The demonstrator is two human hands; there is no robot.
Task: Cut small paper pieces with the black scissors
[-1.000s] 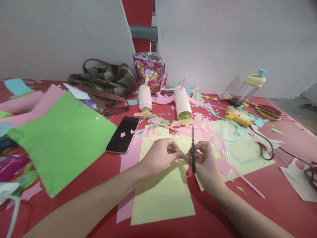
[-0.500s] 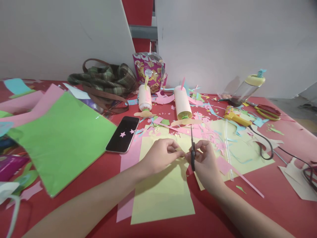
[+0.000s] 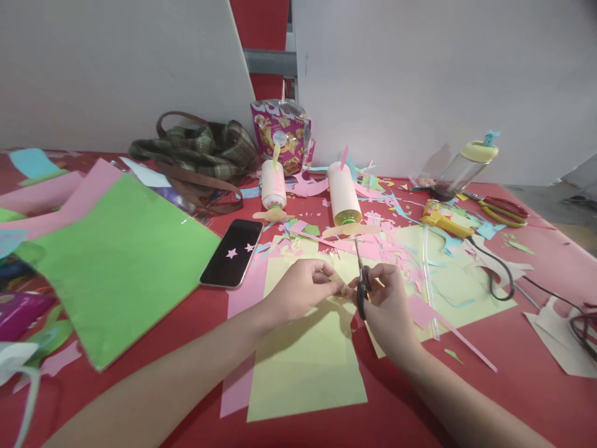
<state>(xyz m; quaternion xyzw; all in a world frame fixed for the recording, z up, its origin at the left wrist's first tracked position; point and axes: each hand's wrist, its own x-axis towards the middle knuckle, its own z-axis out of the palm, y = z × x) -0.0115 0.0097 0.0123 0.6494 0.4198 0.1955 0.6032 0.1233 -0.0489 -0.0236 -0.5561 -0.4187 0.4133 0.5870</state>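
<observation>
My right hand [image 3: 386,302] is closed round black-handled scissors [image 3: 362,283], their blades pointing away from me. Its fingertips meet those of my left hand [image 3: 305,286], which pinches a small piece of yellow paper [image 3: 336,281]; much of that piece is hidden by the fingers. Beneath both hands lies a pale yellow sheet [image 3: 308,373], partly over a pink sheet [image 3: 237,389]. Just beyond stand two paper-wrapped cylinders, a smaller one [image 3: 273,185] and a larger one [image 3: 342,190], each with a propeller-like strip at its near end.
A phone [image 3: 232,254] with two pink paper stars lies left of the hands, beside a green sheet [image 3: 121,267]. Rightward are a yellow glue gun [image 3: 445,221], red-and-yellow-handled scissors [image 3: 506,210] and a bottle [image 3: 461,171]. Paper scraps, a snack bag [image 3: 284,137] and a plaid bag [image 3: 209,149] fill the back.
The scissors have tilted slightly in my right hand, with the tips swinging a little left and the handle loops now more visible. Both hands stay in nearly the same place.
</observation>
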